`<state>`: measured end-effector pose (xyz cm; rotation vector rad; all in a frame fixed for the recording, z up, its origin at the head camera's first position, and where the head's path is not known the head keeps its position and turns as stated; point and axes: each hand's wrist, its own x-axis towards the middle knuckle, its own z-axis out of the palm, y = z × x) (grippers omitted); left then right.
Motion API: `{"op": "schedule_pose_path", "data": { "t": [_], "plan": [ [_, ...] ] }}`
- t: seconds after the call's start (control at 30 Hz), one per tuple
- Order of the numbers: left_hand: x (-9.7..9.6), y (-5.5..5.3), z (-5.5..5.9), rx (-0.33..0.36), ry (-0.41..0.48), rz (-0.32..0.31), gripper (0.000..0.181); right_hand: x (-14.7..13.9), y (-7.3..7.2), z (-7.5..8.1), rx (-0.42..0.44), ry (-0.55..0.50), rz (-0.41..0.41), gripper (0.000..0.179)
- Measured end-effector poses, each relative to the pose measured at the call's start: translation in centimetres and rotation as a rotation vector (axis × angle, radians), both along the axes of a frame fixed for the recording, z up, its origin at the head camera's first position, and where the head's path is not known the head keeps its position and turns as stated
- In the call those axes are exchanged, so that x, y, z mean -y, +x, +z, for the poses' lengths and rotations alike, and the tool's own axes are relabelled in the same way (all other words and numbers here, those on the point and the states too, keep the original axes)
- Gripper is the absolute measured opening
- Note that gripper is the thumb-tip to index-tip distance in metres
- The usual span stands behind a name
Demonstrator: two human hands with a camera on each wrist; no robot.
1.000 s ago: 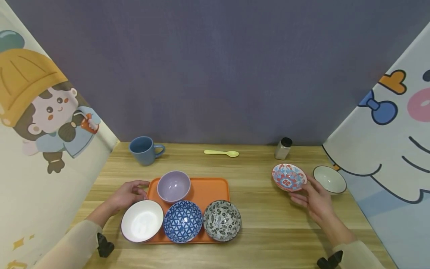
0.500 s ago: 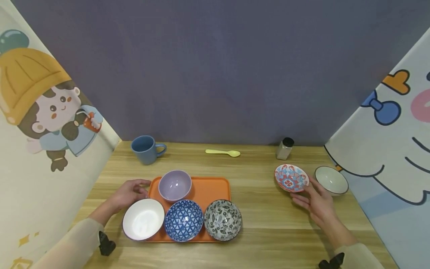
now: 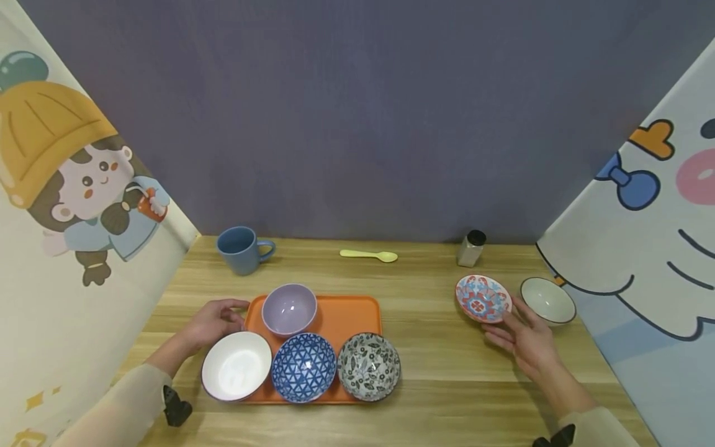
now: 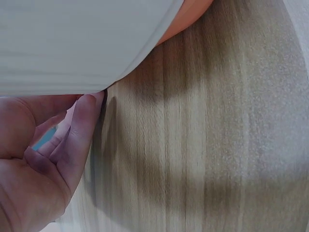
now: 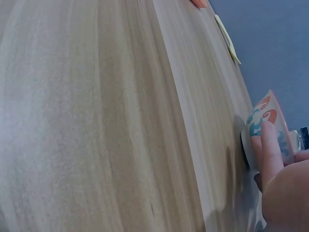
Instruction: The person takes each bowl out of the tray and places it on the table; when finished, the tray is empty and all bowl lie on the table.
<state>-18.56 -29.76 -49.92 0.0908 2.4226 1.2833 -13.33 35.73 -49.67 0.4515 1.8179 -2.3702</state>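
My right hand (image 3: 530, 344) grips the right rim of a small red-and-blue patterned bowl (image 3: 481, 297), thumb at the rim and fingers under its side; whether its base touches the table I cannot tell. In the right wrist view the bowl (image 5: 270, 118) appears side-on. At the left edge of an orange tray (image 3: 349, 313) lies my left hand (image 3: 209, 323), fingers loosely bent, index finger extended toward the corner. A white bowl (image 3: 237, 366) partly hides its fingertips in the left wrist view. The tray also bears a lilac bowl (image 3: 289, 309), a blue triangle-patterned bowl (image 3: 304, 367) and a leaf-patterned bowl (image 3: 369, 366).
A cream bowl with a dark rim (image 3: 548, 300) stands just right of my right hand. Along the back are a blue mug (image 3: 239, 250), a yellow spoon (image 3: 368, 255) and a black-lidded jar (image 3: 472, 248). Wall panels bound the wooden table (image 3: 430, 397) at the back and sides.
The view shifts slightly with the head. Both hands, the tray and the bowls stay nearly in place, with the patterned bowl still in my right hand.
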Motion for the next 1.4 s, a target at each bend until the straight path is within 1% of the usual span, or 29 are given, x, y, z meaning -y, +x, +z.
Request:
{"op": "schedule_pose_path", "data": {
  "t": [0.13, 0.2, 0.27, 0.33, 0.53, 0.67, 0.8, 0.93, 1.03, 1.2, 1.3, 1.4],
  "plan": [
    [0.0, 0.0, -0.2, -0.002, 0.001, 0.006, 0.054, -0.2, 0.2, -0.2, -0.02, -0.002, 0.028, 0.074],
    [0.0, 0.0, -0.3, -0.007, 0.003, 0.002, 0.054, -0.2, 0.3, -0.2, -0.031, -0.007, 0.044, 0.077],
    [0.0, 0.0, -0.5, -0.007, 0.006, 0.011, 0.054, -0.3, 0.4, -0.3, -0.039, -0.015, 0.058, 0.082],
    [0.1, -0.1, -0.6, -0.015, 0.007, 0.004, 0.054, -0.4, 0.4, -0.3, -0.043, -0.018, 0.072, 0.086],
    [-0.1, -0.1, -0.7, -0.025, -0.002, -0.003, 0.053, -0.8, 0.7, 0.3, -0.01, -0.007, 0.095, 0.09],
    [-0.2, -0.2, -0.5, -0.029, 0.002, -0.011, 0.053, -1.2, 1.2, 0.7, -0.012, 0.014, 0.131, 0.089],
    [0.0, -0.2, -0.5, -0.013, 0.014, -0.008, 0.053, -1.5, 1.6, 1.3, 0.019, 0.093, 0.141, 0.089],
    [0.2, -0.2, -0.5, 0.007, 0.024, -0.006, 0.053, -1.7, 2.0, 2.4, 0.049, 0.238, 0.156, 0.091],
    [0.2, -0.1, -0.4, 0.007, 0.027, -0.011, 0.053, -1.7, 2.2, 3.4, 0.04, 0.327, 0.179, 0.09],
    [0.3, -0.1, -0.1, 0.002, 0.027, -0.02, 0.053, -0.5, 1.7, 5.8, 0.007, 0.39, 0.212, 0.085],
    [0.3, -0.2, -0.1, 0.003, 0.027, -0.022, 0.053, 1.1, 1.1, 7.3, -0.011, 0.418, 0.251, 0.081],
    [0.2, -0.3, -0.1, -0.003, 0.017, -0.03, 0.053, 3.2, 0.2, 8.5, -0.034, 0.453, 0.302, 0.078]
  ]
}}
